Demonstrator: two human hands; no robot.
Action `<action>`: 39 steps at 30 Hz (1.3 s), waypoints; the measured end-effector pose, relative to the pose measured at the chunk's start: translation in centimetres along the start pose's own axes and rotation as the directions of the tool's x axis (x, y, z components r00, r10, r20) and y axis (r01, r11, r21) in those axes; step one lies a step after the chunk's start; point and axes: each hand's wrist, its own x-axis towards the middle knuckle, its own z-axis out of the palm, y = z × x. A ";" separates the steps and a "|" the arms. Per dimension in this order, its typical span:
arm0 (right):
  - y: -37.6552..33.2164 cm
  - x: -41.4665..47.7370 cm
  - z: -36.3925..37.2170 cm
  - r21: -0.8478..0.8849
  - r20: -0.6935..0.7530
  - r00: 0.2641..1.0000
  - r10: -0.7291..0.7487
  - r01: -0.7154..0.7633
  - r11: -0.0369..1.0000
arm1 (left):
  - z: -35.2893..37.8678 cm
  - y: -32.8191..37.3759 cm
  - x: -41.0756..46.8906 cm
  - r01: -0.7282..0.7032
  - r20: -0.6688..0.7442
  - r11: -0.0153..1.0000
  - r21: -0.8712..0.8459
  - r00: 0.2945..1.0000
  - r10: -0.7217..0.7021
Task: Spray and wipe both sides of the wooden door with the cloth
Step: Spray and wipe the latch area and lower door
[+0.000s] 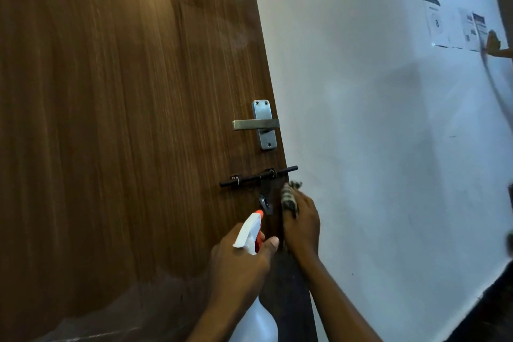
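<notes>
The wooden door (125, 119) is standing ajar, its dark, straight-grained veneer showing hazy streaks and a dull, damp-looking band low down, so this face seems to be partly sprayed and wiped; the other side is hidden and, I judge, left to do. The left hand (238, 261) is gripping the white spray bottle (251, 233), its orange nozzle aiming at the door. The right hand (301, 226) is pressing a crumpled striped cloth (288, 197) against the door's edge, just below the black sliding bolt (258, 176) and the brushed-metal lever handle (256, 124)
</notes>
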 end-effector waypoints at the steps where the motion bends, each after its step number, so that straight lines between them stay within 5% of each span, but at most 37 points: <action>1: -3.2 0.3 3.3 0.039 -0.042 0.999 0.012 -0.011 0.999 | -0.1 0.0 0.0 -0.006 -0.008 1.000 0.013 1.000 0.006; 7: -2.9 -1.2 5.9 -0.006 0.185 0.941 -0.284 0.290 0.957 | 0.0 -0.4 0.4 -0.094 -0.032 0.991 0.091 0.995 0.097; 9: -2.0 -1.5 4.9 -0.016 0.189 0.936 -0.296 0.304 0.952 | 0.4 -0.8 0.4 -0.113 -0.042 0.988 0.106 0.992 0.118; 13: 3.3 -2.9 2.6 -0.176 -0.124 0.987 -0.103 0.080 0.981 | 2.3 -1.3 0.7 -0.102 -0.030 0.980 0.170 0.994 0.109; 19: 9.4 -9.1 3.9 -0.342 0.163 0.936 -0.313 0.351 0.871 | 4.7 -1.2 1.2 -0.045 -0.094 0.984 0.170 0.994 0.062; 24: 4.7 -1.7 5.8 -0.226 0.121 0.923 -0.366 0.384 0.895 | 5.3 -0.7 1.6 -0.074 -0.113 0.982 0.176 0.989 0.095; 28: 4.3 1.4 5.8 -0.247 0.199 0.821 -0.534 0.570 0.784 | 5.4 0.3 1.6 -0.130 -0.117 0.979 0.154 0.982 0.149; 32: 7.7 1.7 2.4 -0.257 0.404 0.643 -0.650 0.762 0.594 | 5.7 0.8 0.8 -0.193 -0.092 0.962 0.191 0.973 0.213; 36: 5.3 5.6 1.7 -0.321 0.365 0.734 -0.573 0.677 0.663 | 5.5 1.0 -0.1 -0.161 -0.078 0.983 0.084 0.983 0.167; 39: 4.7 7.0 1.3 -0.331 0.421 0.719 -0.553 0.689 0.644 | 5.5 0.6 -0.4 -0.112 -0.083 0.991 0.079 0.989 0.119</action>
